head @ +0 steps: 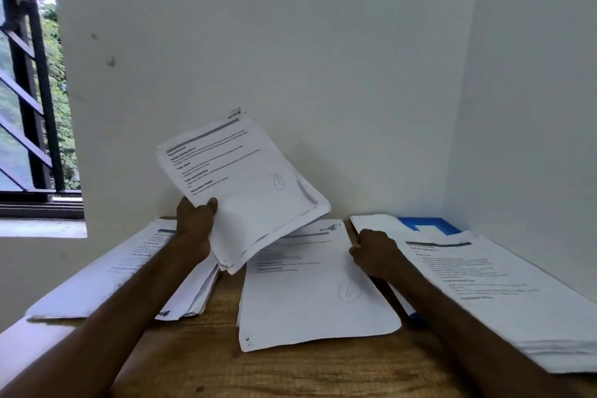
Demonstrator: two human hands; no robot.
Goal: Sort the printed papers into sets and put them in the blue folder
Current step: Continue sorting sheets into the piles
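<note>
My left hand (195, 224) grips a thick set of printed papers (245, 184) by its lower left edge and holds it tilted up above the wooden table (290, 368). Its top sheet bears a circled pen mark. Below it a second set (310, 284) lies flat in the table's middle, also with a circled mark. My right hand (376, 255) rests with curled fingers at the left edge of a tall stack of papers (504, 294) on the right. The blue folder (433, 225) lies under that stack, only its far corner showing.
Another spread of papers (106, 275) lies on the left, partly under my left forearm. White walls close the table's back and right side. A barred window (29, 100) is at the far left.
</note>
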